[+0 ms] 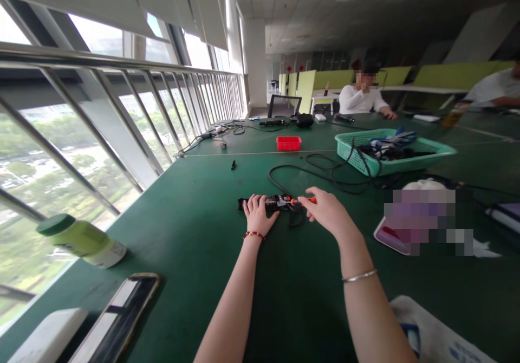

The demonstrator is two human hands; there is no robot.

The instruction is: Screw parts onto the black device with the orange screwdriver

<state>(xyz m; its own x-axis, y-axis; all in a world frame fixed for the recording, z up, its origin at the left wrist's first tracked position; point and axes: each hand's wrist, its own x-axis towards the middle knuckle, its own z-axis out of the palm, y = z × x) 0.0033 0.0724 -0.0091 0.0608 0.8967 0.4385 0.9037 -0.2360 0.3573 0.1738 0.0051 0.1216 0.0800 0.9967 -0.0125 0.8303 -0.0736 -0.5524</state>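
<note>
On the green table (203,233) lies a small black device (276,202) with a black cable running off to the right. My left hand (257,215) lies over its left end, fingers curled down on it. My right hand (327,210) is closed round an orange-handled screwdriver (303,201), whose tip points left onto the device's right end. A red bead bracelet sits on my left wrist and a silver bangle on my right forearm.
A teal basket (410,154) of cables stands at the right, a small red tray (288,143) behind the device. A green-capped bottle (81,239) and a phone (117,314) lie at the near left by the window railing. Two people sit at the far end.
</note>
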